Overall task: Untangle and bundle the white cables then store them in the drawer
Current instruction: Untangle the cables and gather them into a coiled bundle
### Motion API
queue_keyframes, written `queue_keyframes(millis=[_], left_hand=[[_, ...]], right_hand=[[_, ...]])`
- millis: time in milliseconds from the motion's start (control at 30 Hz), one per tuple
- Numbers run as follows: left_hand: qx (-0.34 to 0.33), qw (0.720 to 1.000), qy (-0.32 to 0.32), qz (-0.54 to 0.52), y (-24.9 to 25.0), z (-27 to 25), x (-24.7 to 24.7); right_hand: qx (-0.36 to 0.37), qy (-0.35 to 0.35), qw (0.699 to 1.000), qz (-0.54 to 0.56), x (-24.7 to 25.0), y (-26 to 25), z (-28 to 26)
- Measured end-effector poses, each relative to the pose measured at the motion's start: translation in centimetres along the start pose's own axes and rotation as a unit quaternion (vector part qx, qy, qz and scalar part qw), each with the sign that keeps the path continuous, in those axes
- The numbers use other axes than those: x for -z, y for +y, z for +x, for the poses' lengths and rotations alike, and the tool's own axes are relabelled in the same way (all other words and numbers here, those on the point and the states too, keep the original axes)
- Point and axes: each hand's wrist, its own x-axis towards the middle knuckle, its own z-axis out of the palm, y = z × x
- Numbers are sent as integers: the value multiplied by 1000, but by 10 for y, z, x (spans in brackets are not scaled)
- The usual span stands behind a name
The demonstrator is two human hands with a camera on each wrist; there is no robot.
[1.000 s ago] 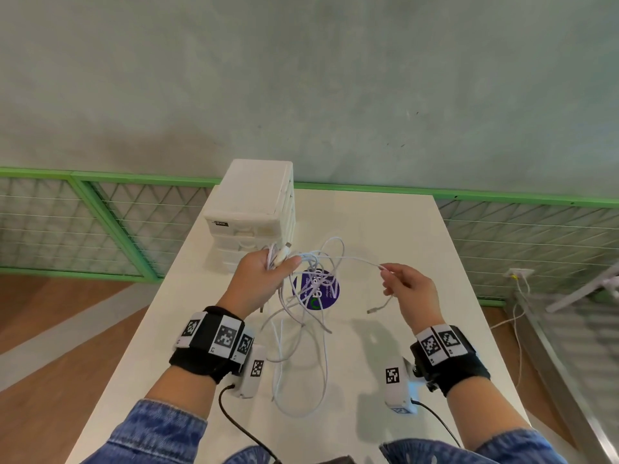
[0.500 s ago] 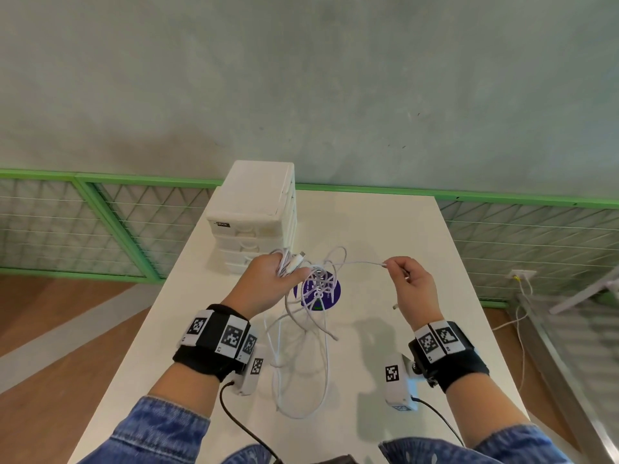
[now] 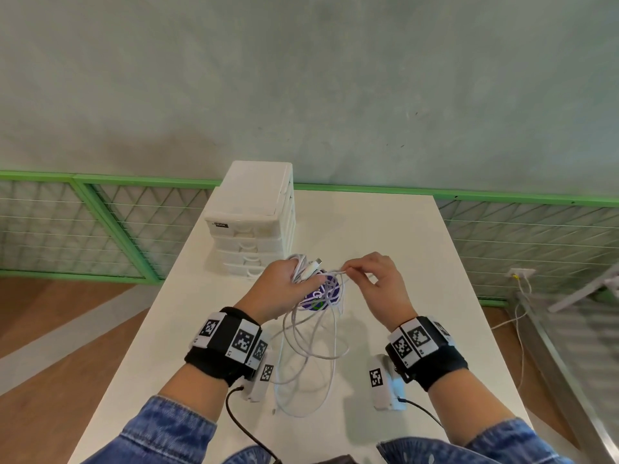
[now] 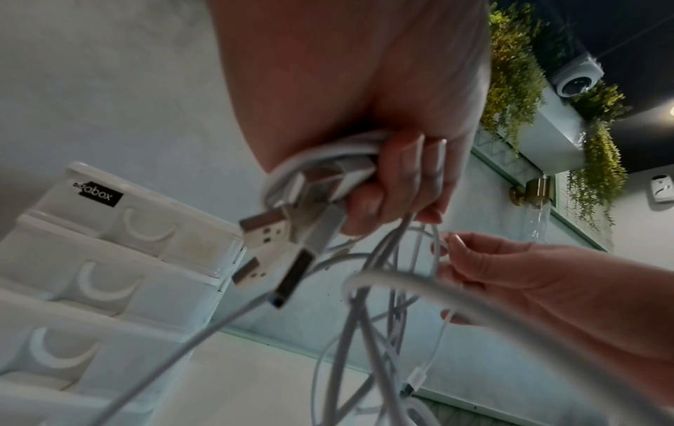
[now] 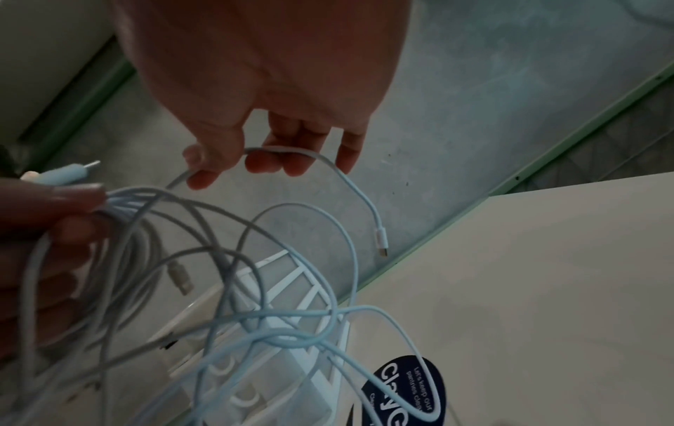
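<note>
Nearest the camera, loose loops of the white cables [image 3: 311, 356] are seen hanging down onto the white table [image 3: 418, 262], between the two wrists. Higher up, a bunch of the cables is gripped in the left hand [image 3: 281, 289], whose fingers are curled round several strands and plug ends; USB plugs [image 4: 266, 230] are seen sticking out of that fist in the left wrist view. A single strand is pinched between thumb and fingertips of the right hand [image 3: 378, 283], just beside the left hand, and its small connector end [image 5: 381, 242] hangs free. A round dark sticker [image 3: 316, 294] is partly covered by the tangle; its wording is too blurred to be read fully. Beyond the hands, the white drawer unit [image 3: 251, 222] stands on the table, and its drawers appear closed.
</note>
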Motion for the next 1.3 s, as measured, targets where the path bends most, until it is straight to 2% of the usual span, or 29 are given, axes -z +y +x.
queue_keyframes(millis=[100, 200, 367, 500, 533, 600, 667, 700, 833, 933, 1000, 1067, 1167, 1300], left_hand=[[2, 1000, -5, -13, 0, 0, -3], [11, 999, 2, -38, 3, -2, -4], [25, 995, 16, -100, 6, -2, -3], [66, 983, 47, -166, 0, 1, -2], [71, 980, 56, -178, -1, 1, -2], [72, 976, 74, -190, -1, 2, -1], [68, 976, 86, -191, -1, 3, -1], [66, 976, 89, -186, -1, 3, -1], [63, 977, 90, -181, -3, 2, -1], [73, 971, 106, -202, -7, 3, 3], [81, 966, 125, -209, -10, 4, 9], [74, 973, 140, -171, -10, 3, 14], [59, 979, 181, -76, -11, 0, 13], [94, 953, 265, -108, -22, 0, 17]], right_hand=[[33, -18, 999, -37, -7, -3, 0], [33, -24, 999, -34, -10, -7, -1], [-47, 34, 998, 24, -6, -14, -1], [-54, 76, 995, 38, -3, -12, -7], [-71, 47, 995, 59, -2, -13, -8], [-107, -90, 986, 93, -5, -12, -14], [-137, -234, 958, 96, -12, -10, -22], [-148, -277, 945, 96, -16, -9, -26], [-160, -317, 930, 98, -23, -7, -32], [-163, -292, 939, 77, -19, 1, -30], [-177, -241, 954, 27, -14, 16, -28], [-198, -192, 960, -36, -7, 32, -27], [-258, -142, 953, -70, 5, 51, -29], [-320, -91, 938, -98, 22, 69, -30]])
